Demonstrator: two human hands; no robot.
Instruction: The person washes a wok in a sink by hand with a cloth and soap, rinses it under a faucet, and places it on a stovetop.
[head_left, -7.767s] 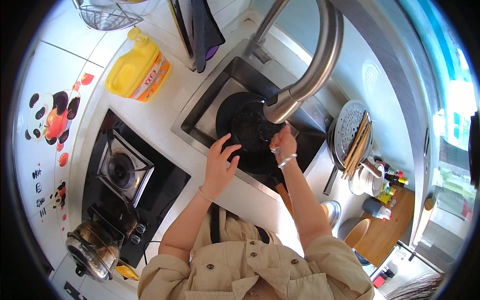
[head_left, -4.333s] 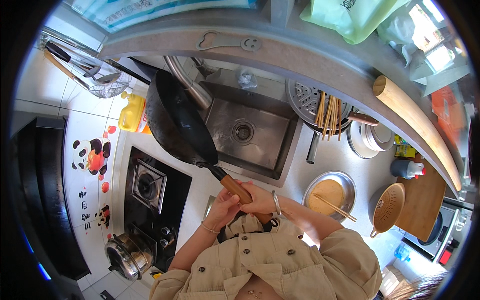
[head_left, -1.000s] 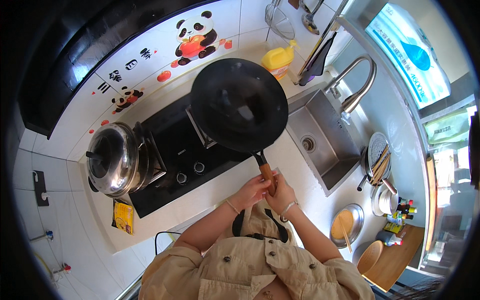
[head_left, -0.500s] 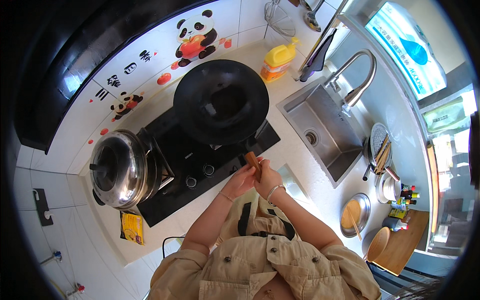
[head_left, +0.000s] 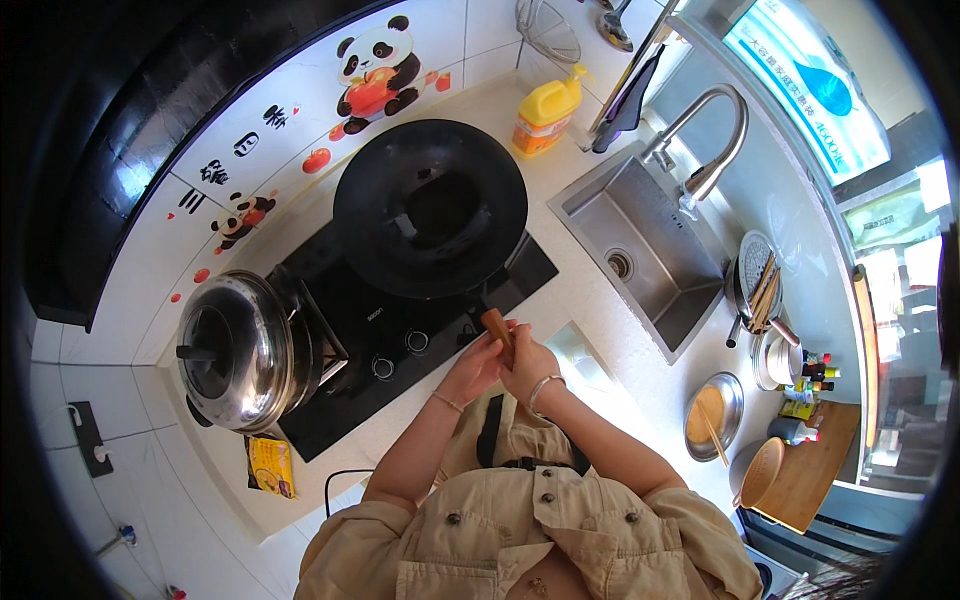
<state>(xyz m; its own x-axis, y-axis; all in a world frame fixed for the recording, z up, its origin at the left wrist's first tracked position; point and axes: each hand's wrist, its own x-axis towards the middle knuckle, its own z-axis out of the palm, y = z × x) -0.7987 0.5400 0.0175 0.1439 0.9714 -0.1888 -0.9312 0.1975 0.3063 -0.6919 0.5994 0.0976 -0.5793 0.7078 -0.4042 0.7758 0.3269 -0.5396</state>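
A large black wok [head_left: 465, 255] sits over the far part of the black glass stove [head_left: 375, 330], its wooden handle [head_left: 496, 326] pointing back toward me. Both of my hands are closed around that handle in front of my waist. My left hand [head_left: 474, 370] wraps it from the left side, and my right hand [head_left: 531, 366] grips from the right, fingers meeting the left ones. Some dark, shiny liquid seems to lie in the bottom of the wok. The lower end of the handle is hidden by my fingers.
A lidded steel pot [head_left: 235, 350] stands on the stove's left side, with a yellow packet [head_left: 270, 466] beside it. Rightward are a yellow pump bottle [head_left: 548, 115], a steel sink [head_left: 640, 260], a steel bowl with chopsticks [head_left: 714, 417] and a wooden board [head_left: 815, 470].
The whole scene has shifted slightly leftward in the picture as the view turned a little. Both hands keep their hold on the wok handle, and the wok stays over the stove.
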